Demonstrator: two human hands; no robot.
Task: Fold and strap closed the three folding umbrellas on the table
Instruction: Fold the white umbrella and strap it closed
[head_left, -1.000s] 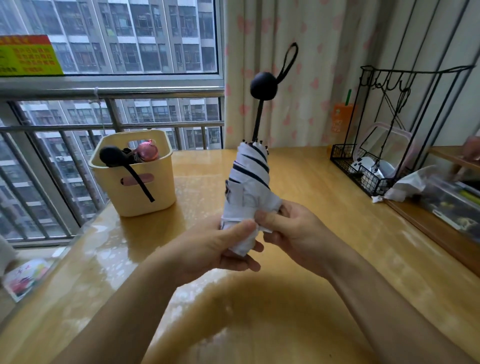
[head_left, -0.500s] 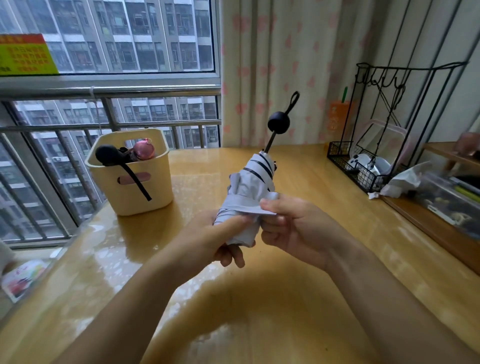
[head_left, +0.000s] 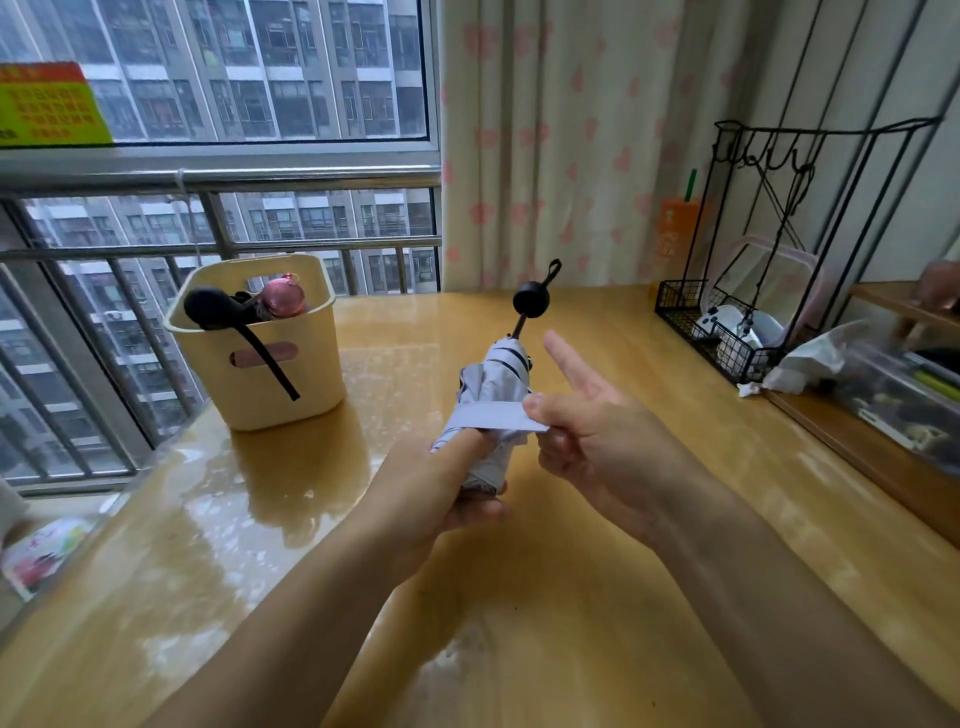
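A white folding umbrella with black stripes (head_left: 496, 371) is held above the table, its round black handle (head_left: 531, 299) pointing away and up. My left hand (head_left: 441, 488) grips the bundled canopy at its lower end. My right hand (head_left: 597, 431) pinches the white closing strap (head_left: 493, 415), which is drawn flat across the canopy, with the forefinger sticking out straight. Two more folded umbrellas, one with a black handle (head_left: 208, 307) and one with a pink handle (head_left: 283, 297), stand in the cream basket (head_left: 260, 374) at the left.
The wooden table (head_left: 519, 597) has a glossy top. A black wire rack (head_left: 727, 332) with dishes stands at the back right, beside a crumpled white bag (head_left: 810, 358) and a raised wooden shelf. Window railing runs along the left edge.
The umbrella has tipped from nearly upright to leaning away from me. My right hand has pulled the strap out across the canopy and its forefinger has straightened.
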